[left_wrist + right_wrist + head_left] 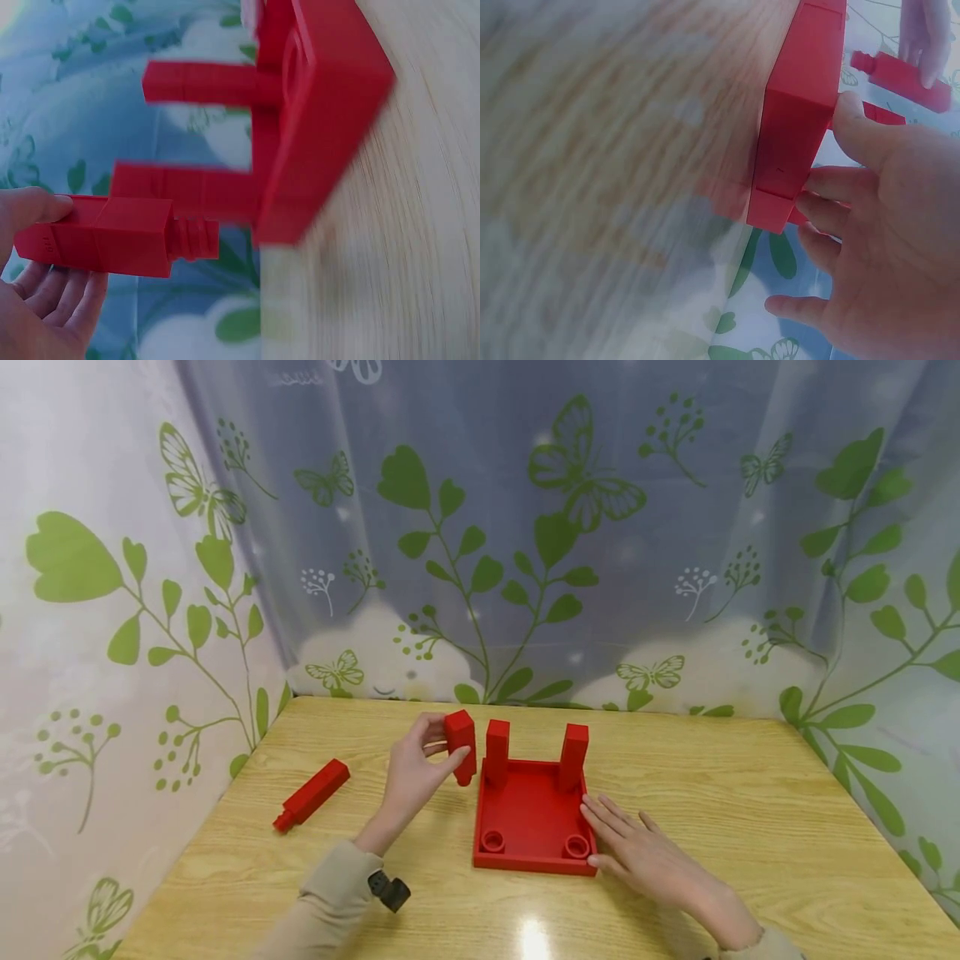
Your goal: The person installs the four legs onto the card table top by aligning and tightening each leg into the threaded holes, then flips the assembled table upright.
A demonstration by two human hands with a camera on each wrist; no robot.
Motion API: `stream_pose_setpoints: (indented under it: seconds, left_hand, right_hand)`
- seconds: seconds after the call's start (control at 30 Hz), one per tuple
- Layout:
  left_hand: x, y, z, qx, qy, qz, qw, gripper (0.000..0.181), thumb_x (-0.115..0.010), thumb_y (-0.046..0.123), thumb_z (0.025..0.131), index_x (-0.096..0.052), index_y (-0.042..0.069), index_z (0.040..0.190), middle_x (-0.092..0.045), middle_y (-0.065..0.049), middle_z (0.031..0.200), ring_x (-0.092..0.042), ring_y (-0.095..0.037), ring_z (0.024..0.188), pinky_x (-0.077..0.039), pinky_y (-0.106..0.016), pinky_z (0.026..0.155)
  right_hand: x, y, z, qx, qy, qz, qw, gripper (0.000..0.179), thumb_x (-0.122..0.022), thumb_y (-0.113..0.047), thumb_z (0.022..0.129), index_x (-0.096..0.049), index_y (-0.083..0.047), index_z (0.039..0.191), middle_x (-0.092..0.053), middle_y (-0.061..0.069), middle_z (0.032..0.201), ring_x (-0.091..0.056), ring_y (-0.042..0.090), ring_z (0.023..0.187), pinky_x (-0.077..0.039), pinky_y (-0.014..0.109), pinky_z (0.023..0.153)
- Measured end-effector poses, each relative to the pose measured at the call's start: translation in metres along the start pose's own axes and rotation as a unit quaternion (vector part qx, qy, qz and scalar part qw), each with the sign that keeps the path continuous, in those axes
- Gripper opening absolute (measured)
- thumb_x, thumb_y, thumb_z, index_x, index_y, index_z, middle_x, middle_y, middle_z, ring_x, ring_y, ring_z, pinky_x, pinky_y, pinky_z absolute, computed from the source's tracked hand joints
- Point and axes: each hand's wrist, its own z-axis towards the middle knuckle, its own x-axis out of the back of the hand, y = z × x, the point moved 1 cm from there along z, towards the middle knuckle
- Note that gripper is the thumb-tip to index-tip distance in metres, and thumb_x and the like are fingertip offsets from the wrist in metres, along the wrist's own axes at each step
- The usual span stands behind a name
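Observation:
My left hand (417,768) grips a red square leg (461,743) by its upper part, threaded end pointing down, just left of a red square tray-like base (525,814). In the left wrist view the screw thread of the held leg (135,236) shows plainly. Two red legs (498,756) (573,756) stand upright in the base's far corners. At its near corners are two round sockets (492,841) (577,846). My right hand (648,858) rests against the base's right side, fingers extended along the wall and thumb at the near right corner.
Another red leg (315,793) lies on the wooden table (720,793) at the left, its threaded end toward the front. A patterned curtain (480,527) hangs behind the table and along both sides. A dark wrist device (389,891) sits at the left cuff.

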Motion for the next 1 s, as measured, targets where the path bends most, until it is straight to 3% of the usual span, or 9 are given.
stream_pose_setpoints:
  seconds: [0.27,0.53,1.0]
  left_hand:
    - [-0.043,0.025,-0.01,-0.025,-0.05,-0.029,0.998,0.044,-0.082,0.006,0.085,-0.061,0.003,0.123,-0.071,-0.014,0.115,-0.068,-0.03,0.106,-0.058,-0.043,0.092]
    - [-0.08,0.036,-0.023,-0.023,-0.105,-0.055,0.9926,0.046,-0.081,0.015,0.088,-0.059,0.005,0.127,-0.068,-0.011,0.119,-0.068,-0.026,0.11,-0.057,-0.039,0.095]
    - [-0.113,0.043,-0.036,-0.021,-0.162,-0.076,0.9837,0.046,-0.082,0.016,0.087,-0.06,0.006,0.126,-0.071,-0.008,0.118,-0.069,-0.02,0.109,-0.056,-0.026,0.093]
  right_hand:
    - [0.0,0.002,0.001,0.008,0.013,-0.024,0.9996,0.067,-0.052,-0.044,0.104,-0.038,-0.004,0.156,-0.033,0.015,0.162,-0.031,0.04,0.148,-0.029,0.074,0.109]
    - [0.0,0.001,0.002,0.001,0.008,-0.014,0.9999,0.068,-0.053,-0.046,0.103,-0.039,-0.006,0.156,-0.034,0.013,0.162,-0.03,0.039,0.149,-0.028,0.075,0.109]
    - [0.0,0.005,0.0,-0.012,-0.001,-0.018,0.9998,0.067,-0.052,-0.046,0.104,-0.042,-0.003,0.154,-0.035,0.018,0.161,-0.031,0.04,0.148,-0.028,0.074,0.11]
